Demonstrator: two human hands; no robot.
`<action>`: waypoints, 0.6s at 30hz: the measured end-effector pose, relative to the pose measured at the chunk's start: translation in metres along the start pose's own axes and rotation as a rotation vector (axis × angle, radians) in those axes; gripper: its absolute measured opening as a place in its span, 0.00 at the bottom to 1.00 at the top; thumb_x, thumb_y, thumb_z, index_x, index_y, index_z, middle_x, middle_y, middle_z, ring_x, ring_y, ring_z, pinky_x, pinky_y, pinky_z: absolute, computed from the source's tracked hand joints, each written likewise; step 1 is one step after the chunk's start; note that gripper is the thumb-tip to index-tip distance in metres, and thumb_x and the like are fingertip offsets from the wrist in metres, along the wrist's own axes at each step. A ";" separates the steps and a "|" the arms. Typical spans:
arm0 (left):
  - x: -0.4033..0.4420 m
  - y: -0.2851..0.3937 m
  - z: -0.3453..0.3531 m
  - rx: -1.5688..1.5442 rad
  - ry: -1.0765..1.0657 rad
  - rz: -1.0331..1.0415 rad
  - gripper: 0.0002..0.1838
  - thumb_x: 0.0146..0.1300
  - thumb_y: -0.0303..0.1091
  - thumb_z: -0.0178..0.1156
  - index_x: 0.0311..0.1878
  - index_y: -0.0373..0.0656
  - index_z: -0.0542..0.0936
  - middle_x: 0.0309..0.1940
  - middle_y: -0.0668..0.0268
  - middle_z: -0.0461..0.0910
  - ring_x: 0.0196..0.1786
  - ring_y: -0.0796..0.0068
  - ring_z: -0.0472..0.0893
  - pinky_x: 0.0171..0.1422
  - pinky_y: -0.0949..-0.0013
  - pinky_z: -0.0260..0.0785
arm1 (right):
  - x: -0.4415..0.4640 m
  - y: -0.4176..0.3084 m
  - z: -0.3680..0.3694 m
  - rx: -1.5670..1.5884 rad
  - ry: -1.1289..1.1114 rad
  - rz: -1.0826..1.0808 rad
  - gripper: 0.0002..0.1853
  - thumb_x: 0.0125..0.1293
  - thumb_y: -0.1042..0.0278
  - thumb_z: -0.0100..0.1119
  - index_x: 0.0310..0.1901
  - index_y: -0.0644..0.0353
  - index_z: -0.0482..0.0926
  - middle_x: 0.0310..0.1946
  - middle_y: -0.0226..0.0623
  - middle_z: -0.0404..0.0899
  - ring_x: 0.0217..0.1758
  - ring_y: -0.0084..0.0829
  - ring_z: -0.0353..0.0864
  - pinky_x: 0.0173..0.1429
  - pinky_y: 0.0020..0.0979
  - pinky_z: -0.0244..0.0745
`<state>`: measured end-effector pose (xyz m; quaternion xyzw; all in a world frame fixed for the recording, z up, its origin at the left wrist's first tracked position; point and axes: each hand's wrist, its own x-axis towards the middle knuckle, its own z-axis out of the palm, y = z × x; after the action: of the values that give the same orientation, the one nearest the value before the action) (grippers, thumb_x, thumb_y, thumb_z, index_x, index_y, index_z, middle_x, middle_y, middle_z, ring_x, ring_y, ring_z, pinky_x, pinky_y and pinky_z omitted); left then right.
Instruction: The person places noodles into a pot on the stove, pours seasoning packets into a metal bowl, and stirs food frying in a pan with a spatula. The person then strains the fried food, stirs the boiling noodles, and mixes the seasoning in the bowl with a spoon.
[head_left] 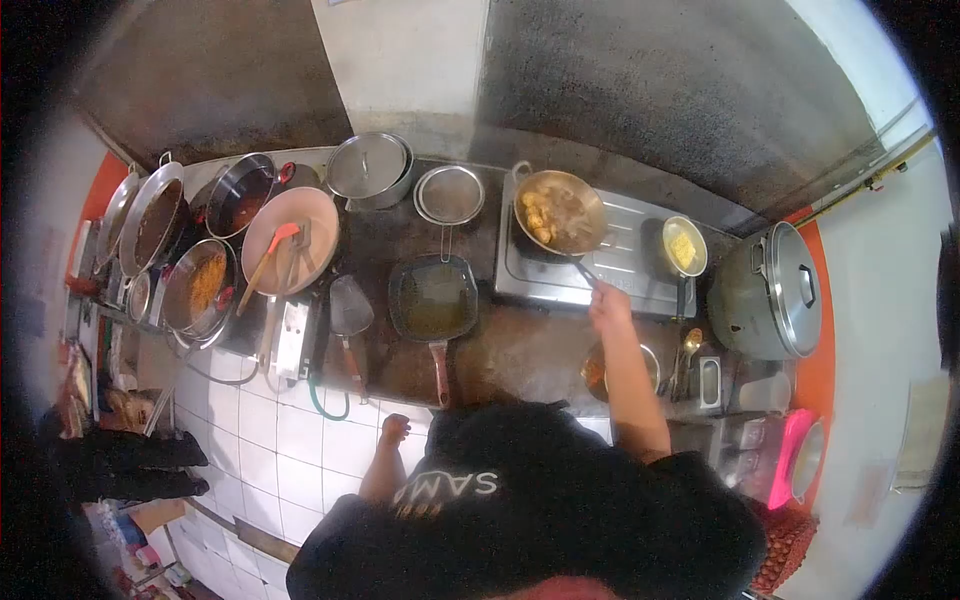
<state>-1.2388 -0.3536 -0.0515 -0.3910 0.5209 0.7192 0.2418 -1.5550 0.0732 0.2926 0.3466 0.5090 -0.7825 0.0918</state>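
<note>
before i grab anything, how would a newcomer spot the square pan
Find the silver stove. Just left of it, on the dark counter, sits the square pan with a brown handle. Unlike the round strainer behind it, it has four corners.

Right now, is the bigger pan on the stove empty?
No, the bigger pan has food in it: golden chunks show at its left side. I can't tell how deep the contents go.

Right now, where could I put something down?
Bare counter shows between the square frying pan, the stove and the metal bowl. The wok and small frying pan leave a stove gap. Left, around the pink pan, it's crowded.
</note>
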 end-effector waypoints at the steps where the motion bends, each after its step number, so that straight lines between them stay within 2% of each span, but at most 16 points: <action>1: -0.004 0.003 0.000 0.001 0.000 -0.001 0.08 0.51 0.35 0.54 0.32 0.44 0.69 0.25 0.62 0.73 0.19 0.71 0.72 0.10 0.75 0.59 | 0.000 0.000 -0.001 -0.013 -0.003 -0.013 0.08 0.57 0.69 0.43 0.34 0.63 0.69 0.13 0.26 0.60 0.09 0.16 0.51 0.11 0.19 0.44; 4: -0.014 0.011 0.002 -0.130 -0.102 -0.039 0.07 0.52 0.36 0.54 0.31 0.44 0.70 0.23 0.61 0.73 0.18 0.71 0.71 0.10 0.76 0.58 | -0.008 -0.005 0.003 -0.032 0.020 -0.035 0.08 0.57 0.69 0.43 0.35 0.63 0.69 0.13 0.26 0.60 0.09 0.16 0.51 0.11 0.19 0.44; 7: -0.016 0.015 0.007 -0.081 -0.067 -0.081 0.06 0.52 0.35 0.54 0.30 0.44 0.71 0.21 0.61 0.73 0.16 0.71 0.71 0.10 0.76 0.58 | -0.010 -0.007 0.008 -0.054 0.047 -0.081 0.08 0.56 0.69 0.44 0.34 0.63 0.70 0.13 0.26 0.60 0.09 0.15 0.51 0.11 0.19 0.43; 10: -0.002 0.004 0.002 0.074 -0.073 0.011 0.05 0.51 0.33 0.54 0.30 0.43 0.72 0.18 0.61 0.73 0.14 0.73 0.71 0.09 0.77 0.57 | -0.006 -0.009 0.011 -0.087 0.058 -0.142 0.07 0.56 0.69 0.46 0.33 0.63 0.71 0.13 0.26 0.61 0.09 0.15 0.51 0.10 0.18 0.44; 13: -0.009 0.011 0.006 -0.009 -0.030 -0.056 0.05 0.51 0.31 0.54 0.30 0.43 0.72 0.18 0.62 0.73 0.14 0.74 0.70 0.08 0.78 0.56 | -0.002 -0.011 0.020 -0.132 0.093 -0.205 0.08 0.56 0.68 0.47 0.33 0.63 0.71 0.13 0.26 0.62 0.09 0.15 0.53 0.10 0.18 0.45; 15: -0.009 0.006 0.001 -0.257 -0.191 0.024 0.05 0.51 0.31 0.54 0.31 0.43 0.72 0.19 0.62 0.74 0.14 0.73 0.72 0.09 0.78 0.59 | -0.001 -0.014 0.027 -0.159 0.120 -0.241 0.08 0.56 0.68 0.47 0.33 0.63 0.72 0.13 0.26 0.62 0.09 0.15 0.53 0.10 0.18 0.45; 17: -0.008 0.008 0.000 -0.198 -0.166 -0.039 0.06 0.50 0.31 0.55 0.32 0.42 0.72 0.20 0.62 0.74 0.15 0.73 0.72 0.10 0.78 0.61 | -0.001 -0.017 0.032 -0.350 0.149 -0.356 0.10 0.56 0.68 0.47 0.32 0.66 0.74 0.13 0.30 0.64 0.12 0.21 0.60 0.14 0.24 0.56; 18: -0.009 0.012 0.001 -0.140 -0.141 -0.101 0.07 0.50 0.31 0.55 0.32 0.42 0.72 0.22 0.61 0.74 0.16 0.72 0.73 0.10 0.78 0.62 | 0.005 -0.015 0.030 -0.349 0.147 -0.357 0.10 0.56 0.68 0.47 0.32 0.66 0.74 0.13 0.30 0.64 0.12 0.21 0.60 0.14 0.24 0.56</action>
<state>-1.2434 -0.3568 -0.0373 -0.3811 0.4307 0.7665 0.2859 -1.5802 0.0552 0.3077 0.2862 0.6946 -0.6595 -0.0264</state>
